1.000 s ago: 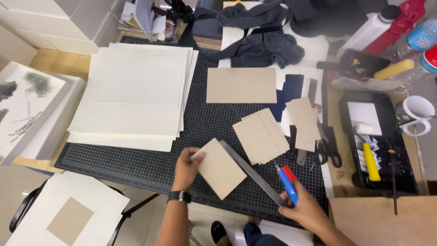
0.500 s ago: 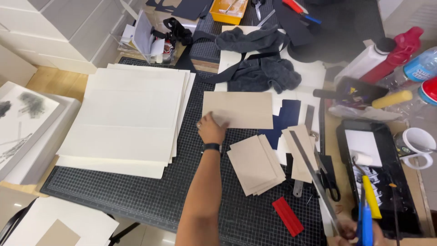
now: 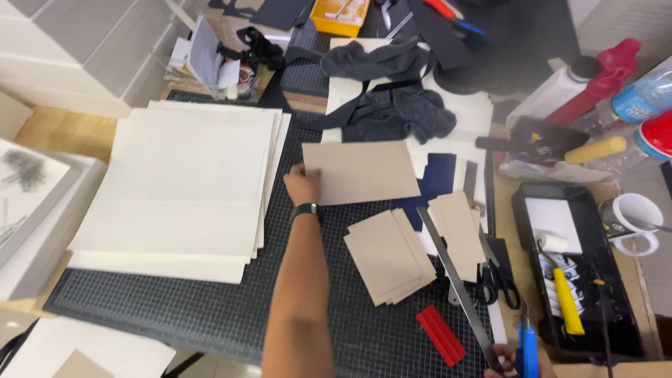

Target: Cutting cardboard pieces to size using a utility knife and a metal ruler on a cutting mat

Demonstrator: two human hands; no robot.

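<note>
The left hand [image 3: 302,185] has reached across the cutting mat [image 3: 210,308] and closed on the near-left corner of the large brown card [image 3: 360,171], thumb on top and fingers tucked under the edge, a pinching grip. The card lies flat at the far middle of the mat, just beside the stack of cream sheets [image 3: 182,182] and touching the navy paper [image 3: 437,178] on its right.

The right hand [image 3: 514,357] sits at the bottom edge of the view, curled around the near end of a long metal ruler [image 3: 455,280] and a blue-handled knife [image 3: 526,346]. The ruler slants up over the smaller brown pieces [image 3: 388,255].

I'd judge this to be the fetching of a fresh board for cutting. The next move would call for sliding or lifting the card toward the open mat in front of the person, then laying the ruler across it.

Most of the right hand is cut off by the frame, so how firmly it holds both tools is hard to tell. The left fingers under the card are hidden. The red scraper [image 3: 441,334] lies loose on the bench.
</note>
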